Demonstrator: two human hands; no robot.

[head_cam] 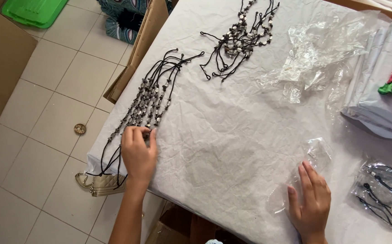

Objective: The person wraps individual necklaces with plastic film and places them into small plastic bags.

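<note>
Left hand (138, 151) pinches the near end of the laid-out beaded cords (148, 101), fingers bent on the beads, prob. to keep strands straight & parallel at the white sheet's (223, 135) left edge. Right hand (311, 201) lies flat & relaxed on an empty clear bag (311, 160), pinning it. Right of that, a filled bag (385, 194) w/ dark cords inside. Far side of the sheet: a tangled bunch (241, 38).

small clear plastic sleeve (315, 156) at four o'clock on the white table, flat, with a tiny white label (312, 154) near its top; the right hand (311, 203) rests on its lower end. filled clear bags (385, 194) of black cords at the four o'clock edge. crumpled clear wrapping (315, 58) at two o'clock. brown cardboard box flap (139, 45) at eleven o'clock, off the table.
</note>
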